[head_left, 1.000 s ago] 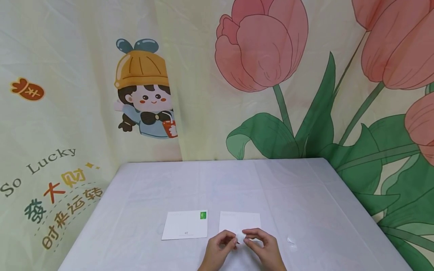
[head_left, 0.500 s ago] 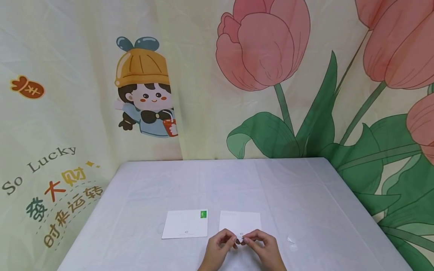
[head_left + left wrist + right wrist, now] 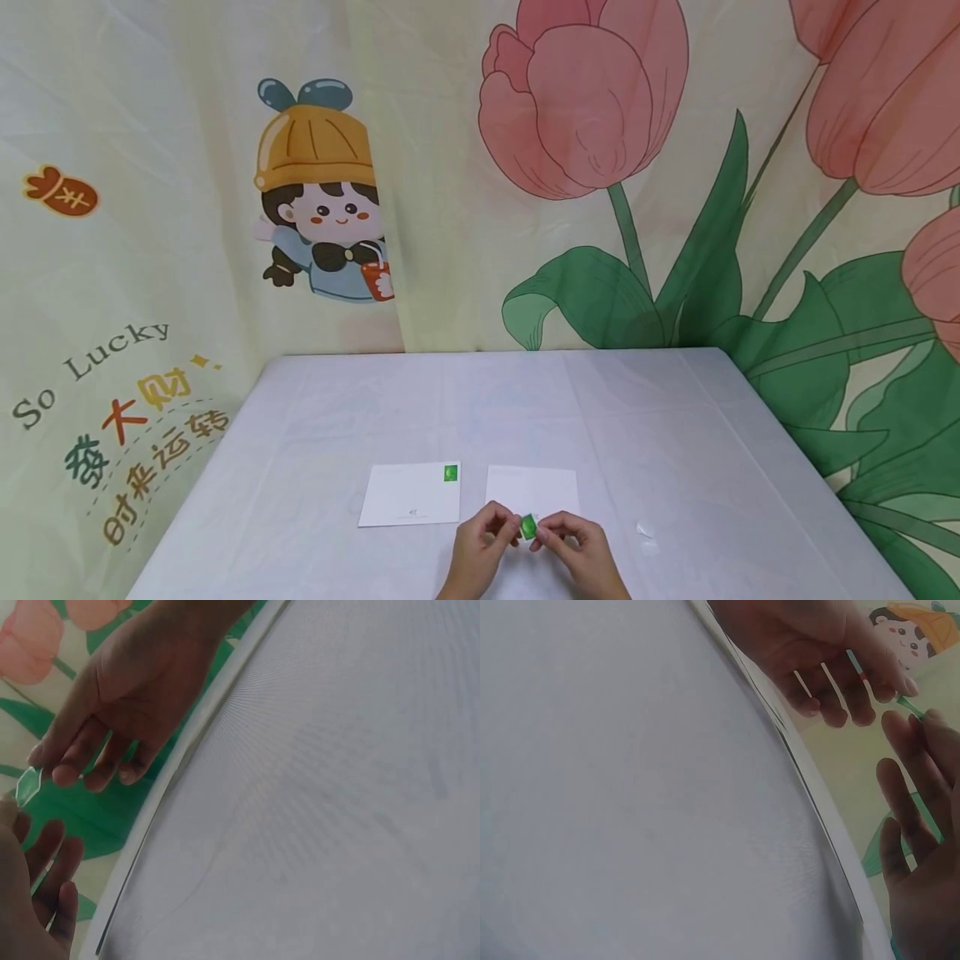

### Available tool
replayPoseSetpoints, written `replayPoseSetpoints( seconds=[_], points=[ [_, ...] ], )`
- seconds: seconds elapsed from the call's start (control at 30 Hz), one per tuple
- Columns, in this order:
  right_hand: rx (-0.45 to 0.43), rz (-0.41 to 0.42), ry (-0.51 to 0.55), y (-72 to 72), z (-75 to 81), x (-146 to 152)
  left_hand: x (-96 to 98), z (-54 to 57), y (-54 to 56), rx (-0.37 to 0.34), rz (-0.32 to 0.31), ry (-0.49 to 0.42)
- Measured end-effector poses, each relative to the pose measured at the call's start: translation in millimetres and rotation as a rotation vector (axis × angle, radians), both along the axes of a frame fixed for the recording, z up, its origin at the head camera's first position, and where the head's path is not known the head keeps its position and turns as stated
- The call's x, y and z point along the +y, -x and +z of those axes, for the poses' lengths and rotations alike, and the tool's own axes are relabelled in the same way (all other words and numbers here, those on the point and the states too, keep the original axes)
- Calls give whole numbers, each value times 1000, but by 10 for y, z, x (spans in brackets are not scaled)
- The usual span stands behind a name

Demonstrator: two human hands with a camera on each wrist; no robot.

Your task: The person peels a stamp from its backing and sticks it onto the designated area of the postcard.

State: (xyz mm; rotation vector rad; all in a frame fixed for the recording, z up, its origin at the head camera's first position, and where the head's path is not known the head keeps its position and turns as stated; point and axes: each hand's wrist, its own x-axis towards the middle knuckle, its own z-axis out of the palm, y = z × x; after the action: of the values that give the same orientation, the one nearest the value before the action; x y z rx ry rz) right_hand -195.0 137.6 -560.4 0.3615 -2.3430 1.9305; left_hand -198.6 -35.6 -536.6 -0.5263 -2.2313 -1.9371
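A small green stamp (image 3: 528, 527) is stretched between my two hands in the head view, green face toward the camera. My left hand (image 3: 483, 542) pinches its left edge between thumb and forefinger, and my right hand (image 3: 581, 546) pinches the opposite edge. Just beyond them lies a white postcard (image 3: 532, 486), its lower part hidden by the hands. To the left is another white postcard (image 3: 408, 496) bearing a green stamp (image 3: 451, 472) in its top right corner. Both wrist views show the held stamp (image 3: 28, 786) between the fingertips, above the tabletop.
A white cloth covers the table (image 3: 315, 417). On it, right of the hands, lies a small shiny clear scrap (image 3: 645, 533). Behind the table hangs a curtain (image 3: 442, 208) printed with tulips and a cartoon figure.
The stamp has turned over between my fingers: its white back showed first, then it was edge-on, and now the green face shows. The hands stay nearly in place; both postcards lie still.
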Motion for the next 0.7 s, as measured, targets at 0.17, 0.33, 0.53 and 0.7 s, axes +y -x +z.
replayPoseSetpoints(
  seconds=[0.17,0.33,0.53,0.7],
  points=[
    [-3,5,46,-29,18,16,41,-36,18,142,45,16],
    [-28,-24,62,-43,30,47,77,33,33,50,18,-3],
    [28,-52,43,-35,105,67,106,230,32,-132,-2,-12],
    [75,-128,13,33,182,107,177,299,155,-70,-3,6]
  ],
)
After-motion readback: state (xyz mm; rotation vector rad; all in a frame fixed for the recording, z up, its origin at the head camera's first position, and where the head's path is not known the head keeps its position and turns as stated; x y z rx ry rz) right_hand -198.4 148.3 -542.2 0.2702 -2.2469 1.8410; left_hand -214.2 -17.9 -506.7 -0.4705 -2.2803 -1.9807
